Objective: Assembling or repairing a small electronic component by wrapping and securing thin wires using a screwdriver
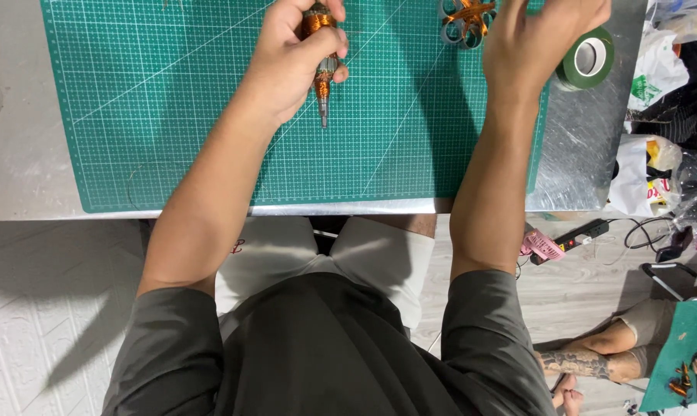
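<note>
My left hand (291,58) is closed around an orange, copper-coloured flower-like piece on a thin metal stem (322,91) that points toward me over the green cutting mat (171,115). My right hand (537,38) hovers at the mat's far right, fingers loosely curled, next to a bunch of orange and grey wire loops (465,19). Whether it holds anything is hidden by the back of the hand. A roll of green tape (587,60) lies just right of that hand.
The mat lies on a shiny metal table (25,154). On the floor to the right are plastic bags (649,169), a power strip (583,233) with cables, and another person's legs (603,354) beside a second green mat (683,362).
</note>
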